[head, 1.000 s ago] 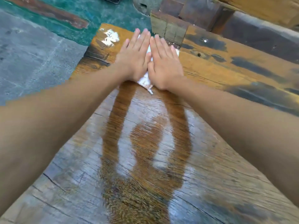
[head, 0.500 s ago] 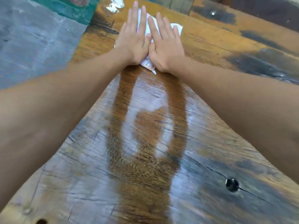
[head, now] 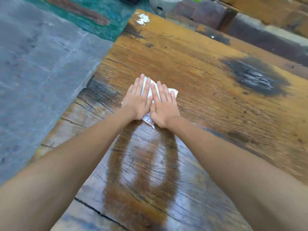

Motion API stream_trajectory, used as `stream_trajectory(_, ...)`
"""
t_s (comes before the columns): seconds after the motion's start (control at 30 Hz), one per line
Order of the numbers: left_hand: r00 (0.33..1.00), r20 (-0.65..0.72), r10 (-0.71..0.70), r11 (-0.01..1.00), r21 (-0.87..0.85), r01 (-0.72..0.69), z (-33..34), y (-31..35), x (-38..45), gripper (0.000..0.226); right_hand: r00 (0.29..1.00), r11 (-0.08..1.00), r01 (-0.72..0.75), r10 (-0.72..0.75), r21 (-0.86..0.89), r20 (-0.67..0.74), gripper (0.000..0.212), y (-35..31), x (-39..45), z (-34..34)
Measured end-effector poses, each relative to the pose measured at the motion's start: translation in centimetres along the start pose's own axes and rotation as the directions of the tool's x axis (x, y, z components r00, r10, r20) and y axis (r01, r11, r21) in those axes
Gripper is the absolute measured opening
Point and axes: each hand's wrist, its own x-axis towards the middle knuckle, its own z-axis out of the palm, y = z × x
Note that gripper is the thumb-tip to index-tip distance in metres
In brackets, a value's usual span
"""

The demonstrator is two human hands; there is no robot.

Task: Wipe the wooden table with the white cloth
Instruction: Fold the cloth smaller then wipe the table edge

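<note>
Wooden table (head: pixel 208 67), both palms flat on the white cloth (head: pixel 173 92)

left hand (head: pixel 137 101) and right hand (head: pixel 164 108) sit side by side, thumbs touching, fingers straight, pressing the rag down mid-table near its left edge.

Even daylight, no hard shadows. Wet worktop (head: pixel 208 69) near the camera is glossy, mirroring the forearms with pale sky glare between them. Motion blur smears wood grain and floor (head: pixel 33 72). Wide-angle stretch at edges; forearms balloon toward the corners.
</note>
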Motion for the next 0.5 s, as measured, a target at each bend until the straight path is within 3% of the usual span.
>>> stream_trajectory(0.07, 0.998, 0.06, -0.011, 0.999, -0.038, 0.013, 1.3, 0.0, -2.1, 0.067, 0.999, 0.999, -0.009, 0.008, 0.032, 0.044, 0.065, -0.2, -2.1, 1.4)
stream_trajectory(0.33, 0.996, 0.087, -0.002, 0.998, -0.069, 0.008, 4.3, 3.1, -17.3, 0.071, 0.99, 1.0, 0.012, -0.011, -0.007, 0.142, 0.068, -3.8, -16.9, 4.1)
stream_trajectory(0.4, 0.995, 0.075, -0.07, 0.978, -0.192, 0.083, 3.2, 4.0, -19.6, 0.081, 0.987, 1.0, 0.003, -0.003, -0.001, 0.163, 0.074, -5.0, -19.3, 3.7)
stream_trajectory(0.5, 0.967, 0.155, -0.2, 0.86, -0.446, 0.249, 0.1, 4.5, -19.1, 0.108, 0.987, 0.982, -0.123, 0.105, 0.143, 0.125, 0.083, -5.4, -19.2, 1.2)
